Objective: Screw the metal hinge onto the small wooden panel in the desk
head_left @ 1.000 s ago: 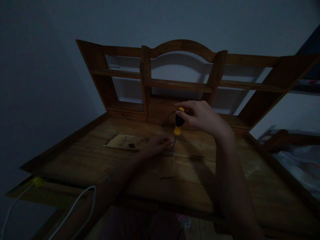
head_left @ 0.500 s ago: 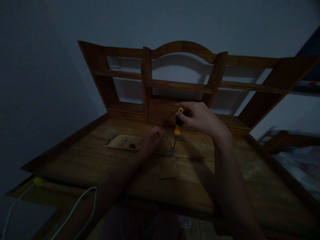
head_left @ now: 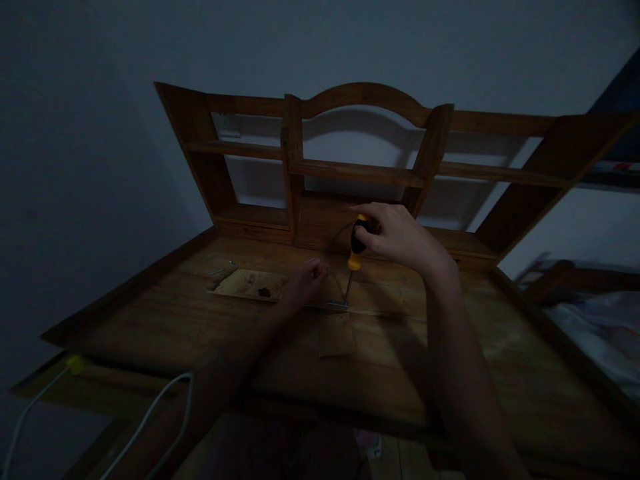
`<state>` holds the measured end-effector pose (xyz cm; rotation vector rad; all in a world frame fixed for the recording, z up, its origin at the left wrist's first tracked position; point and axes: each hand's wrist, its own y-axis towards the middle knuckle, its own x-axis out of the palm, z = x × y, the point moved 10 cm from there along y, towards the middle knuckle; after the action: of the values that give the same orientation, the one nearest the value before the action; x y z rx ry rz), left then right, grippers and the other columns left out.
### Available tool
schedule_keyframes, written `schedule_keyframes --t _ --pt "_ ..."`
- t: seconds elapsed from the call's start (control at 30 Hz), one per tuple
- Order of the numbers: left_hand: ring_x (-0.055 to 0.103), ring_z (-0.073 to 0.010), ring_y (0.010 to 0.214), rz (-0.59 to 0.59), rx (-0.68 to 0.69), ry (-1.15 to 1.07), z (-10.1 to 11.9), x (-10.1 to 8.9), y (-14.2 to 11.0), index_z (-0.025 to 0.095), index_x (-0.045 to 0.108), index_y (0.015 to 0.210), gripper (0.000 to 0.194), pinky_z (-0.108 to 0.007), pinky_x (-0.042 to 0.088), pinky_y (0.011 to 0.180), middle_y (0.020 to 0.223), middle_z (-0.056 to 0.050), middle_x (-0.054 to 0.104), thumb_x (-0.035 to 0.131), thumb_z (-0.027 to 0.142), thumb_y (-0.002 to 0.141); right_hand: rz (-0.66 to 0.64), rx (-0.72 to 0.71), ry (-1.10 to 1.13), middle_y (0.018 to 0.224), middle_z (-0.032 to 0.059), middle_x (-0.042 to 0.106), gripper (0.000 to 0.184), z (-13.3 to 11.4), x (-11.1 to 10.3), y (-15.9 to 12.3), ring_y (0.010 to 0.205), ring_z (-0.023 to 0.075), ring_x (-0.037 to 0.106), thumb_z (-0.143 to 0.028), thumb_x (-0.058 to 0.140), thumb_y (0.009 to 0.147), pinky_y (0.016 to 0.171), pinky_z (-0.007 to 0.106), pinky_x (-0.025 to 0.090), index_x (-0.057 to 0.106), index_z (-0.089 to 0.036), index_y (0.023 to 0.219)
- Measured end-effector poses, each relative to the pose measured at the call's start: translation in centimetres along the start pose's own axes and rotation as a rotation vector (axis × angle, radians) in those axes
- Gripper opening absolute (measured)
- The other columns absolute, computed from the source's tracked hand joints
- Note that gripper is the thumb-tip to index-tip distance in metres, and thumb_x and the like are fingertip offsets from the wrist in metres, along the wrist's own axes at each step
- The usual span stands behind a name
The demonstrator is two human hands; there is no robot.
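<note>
My right hand point(head_left: 397, 237) is closed around the yellow and black handle of a screwdriver point(head_left: 355, 253), held nearly upright. Its thin shaft runs down to a small metal hinge-like piece point(head_left: 337, 303) at the edge of a flat wooden board point(head_left: 240, 283). Fingers curled into a loose fist, my left hand point(head_left: 306, 280) rests on that board, left of the screwdriver; nothing shows in it. A small square wooden piece point(head_left: 337, 335) lies just in front of the metal piece. The screwdriver tip is too dark to see clearly.
All this lies on a wooden desk point(head_left: 165, 313) with a raised shelf unit point(head_left: 357, 175) along its back. Small metal bits, perhaps screws point(head_left: 217, 271), lie left of the board. A white cable point(head_left: 187, 400) loops at the front left.
The screwdriver handle has turned slightly in my right fingers, showing more black. My left hand stays in nearly the same place.
</note>
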<state>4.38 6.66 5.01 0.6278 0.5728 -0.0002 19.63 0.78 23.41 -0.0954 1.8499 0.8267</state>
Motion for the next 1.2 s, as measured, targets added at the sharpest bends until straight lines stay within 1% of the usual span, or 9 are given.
schedule_keyframes --t 0.2,0.3,0.4,0.47,0.63,0.73,0.87,1.0,1.2 --pt "0.046 -0.0140 0.065 -0.035 -0.019 -0.003 -0.4 0.6 -0.1 0.021 0.044 0.068 0.038 -0.028 0.034 0.064 0.067 0.003 0.049 0.051 0.044 0.098 -0.002 -0.005 -0.054 0.096 0.0092 0.076 0.037 0.2 0.3 0.1 0.088 0.0240 0.069 -0.049 0.056 0.100 0.081 0.034 0.047 0.075 -0.018 0.108" --pt "0.049 -0.0144 0.067 -0.049 -0.029 0.019 -0.8 1.0 -0.1 0.021 0.048 0.070 0.038 -0.028 0.036 0.065 0.068 0.003 0.052 0.051 0.046 0.099 -0.004 -0.004 -0.047 0.105 0.0106 0.075 0.041 0.2 0.5 0.0 0.096 0.0258 0.069 -0.049 0.055 0.100 0.088 0.036 0.048 0.073 -0.018 0.120" --pt "0.050 -0.0141 0.066 -0.057 -0.022 0.029 -0.9 1.2 -0.1 0.021 0.049 0.070 0.040 -0.028 0.037 0.065 0.068 0.003 0.053 0.052 0.048 0.099 0.001 0.013 -0.042 0.124 0.0139 0.071 0.049 0.3 0.5 0.0 0.112 0.0293 0.067 -0.039 0.058 0.095 0.101 0.040 0.047 0.068 -0.015 0.137" --pt "0.050 -0.0140 0.066 -0.071 0.000 0.026 -0.7 1.4 -0.1 0.021 0.048 0.069 0.041 -0.028 0.038 0.064 0.068 0.003 0.053 0.052 0.047 0.100 -0.008 0.027 -0.030 0.128 0.0147 0.072 0.053 0.4 0.5 -0.1 0.115 0.0303 0.067 -0.034 0.059 0.092 0.102 0.040 0.047 0.066 -0.014 0.141" --pt "0.053 -0.0146 0.068 -0.097 0.015 0.018 -0.6 1.7 -0.1 0.020 0.052 0.070 0.037 -0.028 0.041 0.065 0.070 0.002 0.056 0.053 0.042 0.100 -0.032 0.059 -0.030 0.106 0.0134 0.079 0.053 0.3 0.3 -0.3 0.093 0.0280 0.073 -0.031 0.057 0.092 0.085 0.036 0.051 0.066 -0.013 0.141" --pt "0.055 -0.0153 0.070 -0.113 0.019 0.015 -0.5 1.9 -0.2 0.020 0.054 0.071 0.036 -0.029 0.043 0.068 0.072 0.001 0.059 0.053 0.043 0.100 -0.021 0.035 -0.023 0.105 0.0111 0.080 0.047 0.1 0.2 -0.2 0.091 0.0260 0.073 -0.030 0.057 0.095 0.082 0.034 0.051 0.069 -0.016 0.138" --pt "0.058 -0.0166 0.069 -0.152 0.009 0.007 0.0 2.0 -0.2 0.020 0.060 0.071 0.041 -0.030 0.044 0.067 0.072 -0.001 0.063 0.050 0.046 0.102 0.001 0.008 -0.017 0.106 0.0086 0.079 0.038 0.1 0.3 -0.2 0.093 0.0256 0.072 -0.043 0.058 0.100 0.084 0.034 0.050 0.072 -0.021 0.127" --pt "0.057 -0.0170 0.062 -0.185 -0.008 -0.007 0.5 2.1 -0.4 0.020 0.059 0.063 0.052 -0.031 0.043 0.062 0.066 -0.002 0.061 0.046 0.052 0.102 -0.005 0.029 -0.026 0.102 0.0084 0.079 0.044 0.3 0.3 -0.2 0.094 0.0271 0.073 -0.056 0.055 0.101 0.084 0.036 0.051 0.074 -0.022 0.123" --pt "0.054 -0.0160 0.062 -0.181 -0.036 -0.003 0.4 2.0 -0.5 0.020 0.054 0.060 0.058 -0.029 0.042 0.060 0.064 -0.002 0.056 0.040 0.057 0.103 0.016 0.045 -0.047 0.126 0.0126 0.073 0.045 -0.1 -0.6 -0.3 0.113 0.0282 0.069 -0.034 0.040 0.106 0.101 0.039 0.047 0.076 -0.017 0.125"
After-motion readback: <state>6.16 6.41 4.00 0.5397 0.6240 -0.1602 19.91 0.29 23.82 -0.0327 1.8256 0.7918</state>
